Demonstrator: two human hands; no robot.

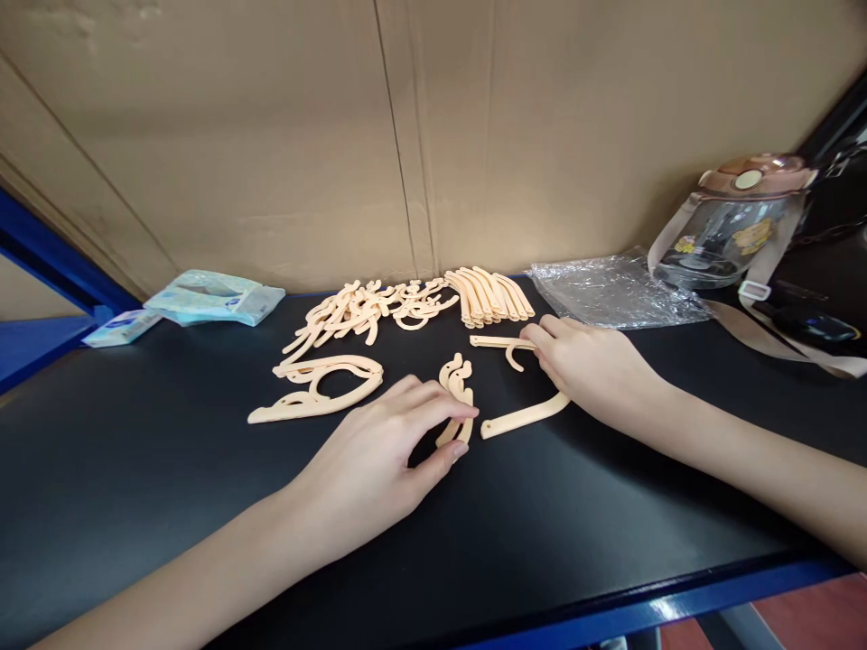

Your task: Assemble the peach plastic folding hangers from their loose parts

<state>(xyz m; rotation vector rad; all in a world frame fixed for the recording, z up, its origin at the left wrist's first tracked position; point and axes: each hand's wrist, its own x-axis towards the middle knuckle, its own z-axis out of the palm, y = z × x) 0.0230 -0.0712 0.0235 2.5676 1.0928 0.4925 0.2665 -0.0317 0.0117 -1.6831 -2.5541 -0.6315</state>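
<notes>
My left hand (396, 433) reaches over two curved beige plastic pieces (457, 375) on the black table, its thumb and index finger apart at their near ends. My right hand (589, 361) is closed on a partly assembled beige folding hanger, its fingers hiding the joint. One straight arm (498, 342) of that hanger, a small hook (515, 357) and a bent lower arm (525, 418) show beside the fingers. To the left of my left hand lies a folded beige hanger (325, 388).
Behind, a loose heap of beige hanger parts (358, 311) adjoins a neat stack of hanger arms (491, 296). A clear plastic bag (616, 289) and a strapped bottle (738, 226) stand right. Tissue packs (209, 298) lie left, before a cardboard wall (271, 135).
</notes>
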